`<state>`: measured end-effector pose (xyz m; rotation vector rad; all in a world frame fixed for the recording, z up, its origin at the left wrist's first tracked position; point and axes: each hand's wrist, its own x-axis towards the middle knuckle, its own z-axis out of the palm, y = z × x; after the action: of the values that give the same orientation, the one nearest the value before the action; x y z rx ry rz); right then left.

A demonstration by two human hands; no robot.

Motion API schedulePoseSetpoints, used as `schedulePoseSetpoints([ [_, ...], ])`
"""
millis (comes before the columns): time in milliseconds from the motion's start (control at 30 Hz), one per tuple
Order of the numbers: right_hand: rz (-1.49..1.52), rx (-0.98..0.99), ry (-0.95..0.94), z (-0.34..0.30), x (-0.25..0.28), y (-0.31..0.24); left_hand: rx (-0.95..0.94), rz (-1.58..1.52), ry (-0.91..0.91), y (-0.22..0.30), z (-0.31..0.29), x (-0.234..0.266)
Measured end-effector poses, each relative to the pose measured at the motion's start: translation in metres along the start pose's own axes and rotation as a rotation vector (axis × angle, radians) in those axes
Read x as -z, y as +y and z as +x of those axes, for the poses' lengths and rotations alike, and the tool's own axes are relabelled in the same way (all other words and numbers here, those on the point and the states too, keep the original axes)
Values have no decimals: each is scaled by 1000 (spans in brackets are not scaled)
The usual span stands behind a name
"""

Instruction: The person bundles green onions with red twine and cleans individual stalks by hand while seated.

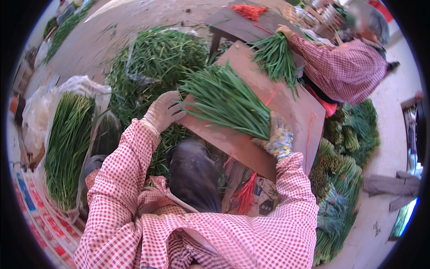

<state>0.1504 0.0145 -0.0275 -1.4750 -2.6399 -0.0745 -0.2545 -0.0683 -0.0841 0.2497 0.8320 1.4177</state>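
Note:
A bunch of green garlic chives (230,103) lies across the brown board table (246,154), its leaf tips toward my left. My right hand (278,134), in a patterned work glove, is closed around the stem end. Close to the leaf tips, my left hand (163,111) in a pale glove has its fingers apart and holds nothing. A thin red tie (272,95) shows on the board beyond the bunch, partly hidden by it. Another red tie (310,134) lies to the right of my right hand.
Across the board a co-worker (349,67) in a checked shirt holds another chive bunch (275,56). Loose leaves (152,58) are heaped at far left; a plastic bag (67,152) of chives stands left. Tied bunches (336,197) are stacked right. Red ties (247,195) hang below the board.

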Motion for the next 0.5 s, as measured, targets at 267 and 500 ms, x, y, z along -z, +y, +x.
schedulePoseSetpoints([
  [267,38,-118,-40,3,6,13,-540,1081,169,0,-138,-13],
  [500,36,-141,-73,5,-7,20,-955,1461,152,63,-225,68],
])
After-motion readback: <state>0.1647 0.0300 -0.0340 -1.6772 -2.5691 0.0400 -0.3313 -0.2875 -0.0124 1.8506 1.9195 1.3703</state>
